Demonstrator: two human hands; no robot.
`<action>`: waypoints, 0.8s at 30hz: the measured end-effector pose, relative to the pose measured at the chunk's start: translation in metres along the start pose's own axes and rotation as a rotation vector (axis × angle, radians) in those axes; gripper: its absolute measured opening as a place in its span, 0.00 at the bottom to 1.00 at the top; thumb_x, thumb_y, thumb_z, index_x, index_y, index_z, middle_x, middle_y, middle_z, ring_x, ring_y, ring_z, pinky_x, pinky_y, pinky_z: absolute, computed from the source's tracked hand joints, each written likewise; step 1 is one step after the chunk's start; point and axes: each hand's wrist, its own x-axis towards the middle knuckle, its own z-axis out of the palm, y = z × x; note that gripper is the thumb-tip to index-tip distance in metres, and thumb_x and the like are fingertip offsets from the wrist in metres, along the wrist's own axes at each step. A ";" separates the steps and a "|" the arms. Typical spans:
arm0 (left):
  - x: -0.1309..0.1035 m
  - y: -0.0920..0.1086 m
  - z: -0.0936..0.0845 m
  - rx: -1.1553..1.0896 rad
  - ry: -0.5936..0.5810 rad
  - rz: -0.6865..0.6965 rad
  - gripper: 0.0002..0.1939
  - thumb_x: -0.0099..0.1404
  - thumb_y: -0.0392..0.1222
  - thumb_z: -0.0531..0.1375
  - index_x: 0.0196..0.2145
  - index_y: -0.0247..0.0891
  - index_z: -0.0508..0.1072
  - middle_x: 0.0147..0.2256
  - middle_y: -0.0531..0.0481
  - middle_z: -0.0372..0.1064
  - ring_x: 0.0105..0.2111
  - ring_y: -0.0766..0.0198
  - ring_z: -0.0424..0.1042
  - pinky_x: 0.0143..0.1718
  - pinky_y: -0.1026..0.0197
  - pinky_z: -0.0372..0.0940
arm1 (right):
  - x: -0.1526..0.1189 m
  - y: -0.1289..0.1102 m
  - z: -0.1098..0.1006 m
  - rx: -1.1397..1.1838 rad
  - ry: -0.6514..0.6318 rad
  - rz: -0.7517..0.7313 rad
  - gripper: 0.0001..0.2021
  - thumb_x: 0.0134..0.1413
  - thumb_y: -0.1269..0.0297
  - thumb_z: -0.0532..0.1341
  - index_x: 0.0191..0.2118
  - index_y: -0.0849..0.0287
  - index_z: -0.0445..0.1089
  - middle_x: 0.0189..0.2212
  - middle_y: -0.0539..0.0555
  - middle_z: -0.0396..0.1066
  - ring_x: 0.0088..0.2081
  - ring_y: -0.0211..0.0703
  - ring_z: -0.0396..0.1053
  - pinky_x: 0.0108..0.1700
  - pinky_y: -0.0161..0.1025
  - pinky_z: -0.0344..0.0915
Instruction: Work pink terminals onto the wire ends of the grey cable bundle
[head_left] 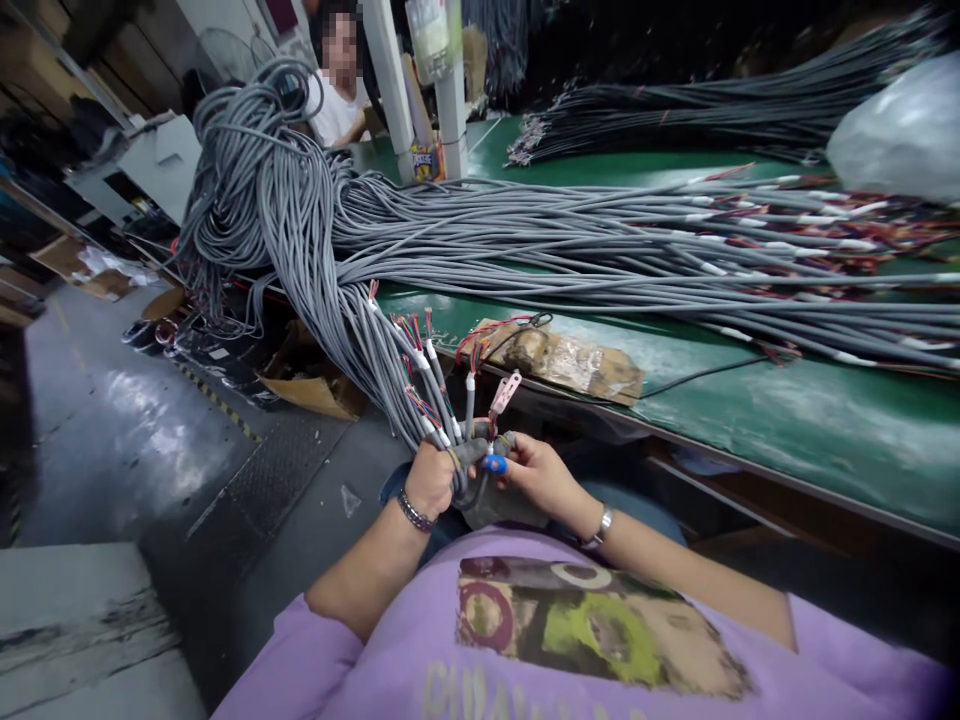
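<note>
My left hand [435, 478], with covered fingertips, is wrapped round the ends of several grey cables [382, 365]. Short coloured wires and white sleeves stick up above that hand. My right hand [541, 478] pinches one cable end beside the left fingers, at a white sleeve just below its red wires. A blue wrap [495, 463] sits on the right thumb and a grey cover on a finger. Above the right fingertips a pale pink, flat connector [506, 393] stands tilted on the wires. The exact pinch point is partly hidden by the fingers.
A large heap of grey cables [247, 170] hangs over the left end of the green table [750, 420], its strands running right. Taped cardboard [574, 362] lies near the edge. Dark cables [675, 110] and a plastic bag [900, 130] lie behind. A person [335, 105] sits beyond.
</note>
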 end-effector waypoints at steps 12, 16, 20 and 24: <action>-0.003 -0.003 0.000 0.185 0.105 0.041 0.13 0.48 0.47 0.67 0.21 0.32 0.75 0.19 0.48 0.70 0.21 0.66 0.68 0.21 0.66 0.58 | -0.002 -0.011 -0.007 -0.105 -0.014 -0.091 0.12 0.45 0.55 0.64 0.28 0.59 0.65 0.25 0.50 0.68 0.29 0.38 0.66 0.33 0.36 0.63; -0.004 -0.005 0.000 0.246 0.086 0.035 0.13 0.50 0.47 0.66 0.22 0.33 0.75 0.18 0.49 0.69 0.20 0.67 0.66 0.21 0.65 0.57 | -0.002 -0.023 -0.009 -0.165 0.075 -0.181 0.08 0.51 0.59 0.58 0.33 0.58 0.66 0.30 0.52 0.69 0.31 0.39 0.66 0.31 0.35 0.63; -0.004 -0.009 0.000 0.335 0.042 0.076 0.13 0.49 0.47 0.66 0.21 0.33 0.74 0.17 0.52 0.66 0.18 0.69 0.62 0.21 0.65 0.56 | 0.001 -0.025 -0.011 -0.238 0.034 -0.164 0.11 0.50 0.56 0.60 0.31 0.58 0.65 0.25 0.51 0.69 0.27 0.40 0.66 0.30 0.37 0.64; -0.004 -0.007 -0.001 0.369 -0.049 0.026 0.14 0.47 0.48 0.67 0.20 0.33 0.73 0.16 0.54 0.64 0.18 0.70 0.60 0.21 0.66 0.56 | 0.001 -0.026 -0.011 -0.219 0.011 -0.110 0.14 0.47 0.53 0.63 0.27 0.58 0.63 0.22 0.50 0.68 0.25 0.40 0.66 0.30 0.38 0.64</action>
